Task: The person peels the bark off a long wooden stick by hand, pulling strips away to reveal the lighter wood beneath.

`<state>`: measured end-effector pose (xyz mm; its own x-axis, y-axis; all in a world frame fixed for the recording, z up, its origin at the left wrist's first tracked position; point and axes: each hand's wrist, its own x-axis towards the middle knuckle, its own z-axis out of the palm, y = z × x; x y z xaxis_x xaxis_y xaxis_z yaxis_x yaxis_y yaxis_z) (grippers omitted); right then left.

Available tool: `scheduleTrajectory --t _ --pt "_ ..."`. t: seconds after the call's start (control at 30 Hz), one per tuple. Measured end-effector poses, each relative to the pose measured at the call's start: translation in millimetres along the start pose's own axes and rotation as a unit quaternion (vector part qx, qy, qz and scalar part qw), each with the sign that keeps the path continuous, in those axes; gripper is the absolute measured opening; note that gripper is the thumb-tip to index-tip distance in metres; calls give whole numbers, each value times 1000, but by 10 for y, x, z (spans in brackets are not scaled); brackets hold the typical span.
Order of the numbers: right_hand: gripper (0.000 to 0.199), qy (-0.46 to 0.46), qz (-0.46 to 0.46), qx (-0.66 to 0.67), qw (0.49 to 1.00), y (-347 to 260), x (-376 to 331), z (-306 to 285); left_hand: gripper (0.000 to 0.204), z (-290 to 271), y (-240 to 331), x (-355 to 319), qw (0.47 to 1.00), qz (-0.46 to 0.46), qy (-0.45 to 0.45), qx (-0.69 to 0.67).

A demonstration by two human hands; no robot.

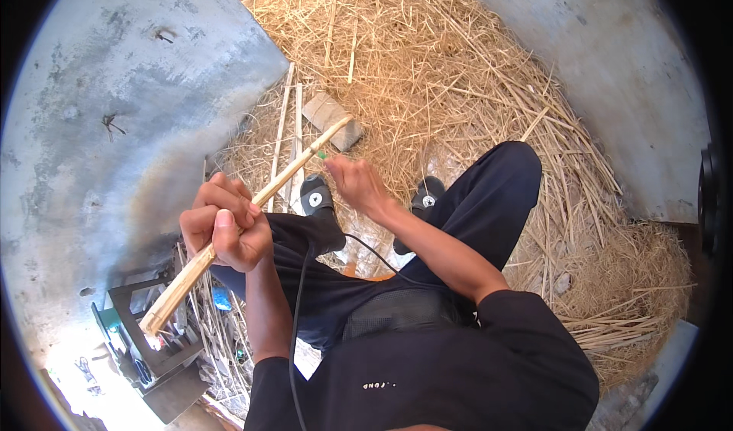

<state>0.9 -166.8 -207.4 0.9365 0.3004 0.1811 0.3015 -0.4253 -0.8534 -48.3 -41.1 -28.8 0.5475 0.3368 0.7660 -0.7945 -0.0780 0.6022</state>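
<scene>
A wooden stick (286, 177) slants across the space before the person, its thicker end low on the left and its thinner end out ahead, above the littered floor (412, 64). The left hand (229, 225) has its fingers curled shut around the stick, thumb pressed over them. The right hand (357, 185) is near the thin end, fingers drawn together on a small green piece (321, 155) that shows only at the fingertips; whether it touches the stick I cannot tell.

The floor lies under a thick, tangled spread of straw-coloured shavings, deepest ahead and running down the right side. A greyish block (327, 114) lies in it below the stick's thin end, with pale strips (282, 133) lying lengthwise just to its left. Long canes (561, 129) lie along the foot of the right wall (611, 64). The left wall (137, 72) is blue-grey and blotchy, with worn patches and dark marks. At lower left, by a glaring bright patch, stands a dark frame (195, 348), a blue scrap (221, 300) just beside it. Dark sandals (315, 195) are on the person's feet, and a black cable (296, 316) runs down over the dark clothing.
</scene>
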Motion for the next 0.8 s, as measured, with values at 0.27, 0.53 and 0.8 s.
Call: scheduleTrajectory --t 0.27,0.53,0.8 --pt "51 -11 33 -13 999 -181 -29 -142 10 67 -21 -8 1000 18 17 13" --pt "51 -33 197 -101 975 934 -74 160 9 145 -14 -21 1000 20 -19 4" --pt "49 14 67 29 997 -81 4 -121 7 151 -227 -132 997 18 -64 31"
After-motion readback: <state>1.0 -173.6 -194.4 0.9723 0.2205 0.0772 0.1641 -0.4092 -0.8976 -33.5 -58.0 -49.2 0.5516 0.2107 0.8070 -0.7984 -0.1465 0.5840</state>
